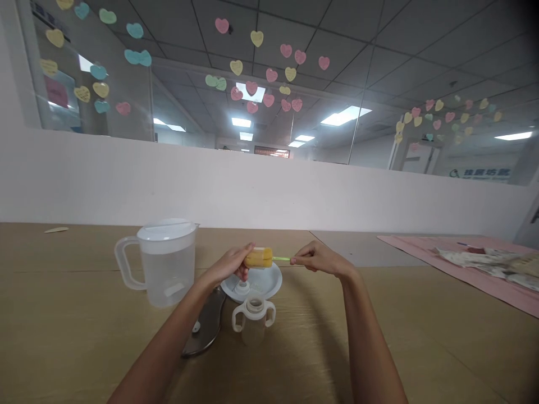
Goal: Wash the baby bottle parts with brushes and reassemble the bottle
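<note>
Bottle (254, 315), two-handled, top open, nearest on table (105, 348). Metal dish (213, 322) just left. White bowl (275, 285) just behind, small white part (242, 288) inside. Above bowl: left hand (230, 264) clamped round yellow cylinder (263, 258); right hand (318, 258) pinching green stick (281, 258) at cylinder's right end. Lidded jug (168, 269) left. Pink cloth (406, 250) reaching table's far edge, right.
</note>
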`<state>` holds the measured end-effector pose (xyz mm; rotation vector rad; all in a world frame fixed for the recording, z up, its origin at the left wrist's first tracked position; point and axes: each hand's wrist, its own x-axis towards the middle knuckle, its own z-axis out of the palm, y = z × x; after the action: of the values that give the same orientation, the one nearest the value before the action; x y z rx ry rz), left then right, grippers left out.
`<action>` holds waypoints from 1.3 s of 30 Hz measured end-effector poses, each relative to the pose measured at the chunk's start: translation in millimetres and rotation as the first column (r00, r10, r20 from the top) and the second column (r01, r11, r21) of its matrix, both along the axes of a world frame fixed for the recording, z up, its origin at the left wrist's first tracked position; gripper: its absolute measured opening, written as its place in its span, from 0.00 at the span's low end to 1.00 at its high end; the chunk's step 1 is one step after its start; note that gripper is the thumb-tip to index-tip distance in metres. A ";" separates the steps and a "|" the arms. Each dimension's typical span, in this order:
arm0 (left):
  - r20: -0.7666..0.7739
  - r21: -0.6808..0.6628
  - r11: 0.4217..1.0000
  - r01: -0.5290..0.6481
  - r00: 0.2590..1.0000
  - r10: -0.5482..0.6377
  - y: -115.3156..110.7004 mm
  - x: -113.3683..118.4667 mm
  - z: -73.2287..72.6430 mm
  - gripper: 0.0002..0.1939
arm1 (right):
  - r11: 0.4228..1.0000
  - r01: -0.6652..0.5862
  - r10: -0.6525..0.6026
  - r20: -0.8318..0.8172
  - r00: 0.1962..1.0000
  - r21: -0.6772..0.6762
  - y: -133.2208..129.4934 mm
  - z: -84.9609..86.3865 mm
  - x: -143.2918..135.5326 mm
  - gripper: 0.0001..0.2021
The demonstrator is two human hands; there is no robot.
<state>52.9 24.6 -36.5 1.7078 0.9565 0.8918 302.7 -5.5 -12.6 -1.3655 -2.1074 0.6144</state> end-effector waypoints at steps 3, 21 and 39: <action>0.012 0.143 0.990 -0.001 1.000 0.000 -7.2 1.2 6.9 0.20 | 0.995 0.034 -0.031 -0.035 0.999 0.092 -3.8 2.1 1.6 0.21; -0.021 0.307 0.947 -0.096 0.994 0.108 -7.5 -58.6 36.0 0.32 | 0.946 0.149 -0.118 -0.120 0.986 0.289 0.9 0.8 -69.1 0.13; -0.047 0.415 0.904 -0.103 0.990 0.135 -29.0 -53.4 49.4 0.31 | 0.960 0.171 -0.128 -0.194 0.973 0.223 -11.5 8.0 -64.9 0.19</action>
<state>-0.6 -4.4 12.9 2.0671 0.9788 1.1826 237.8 -17.1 -4.6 -1.2712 -1.8484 0.3910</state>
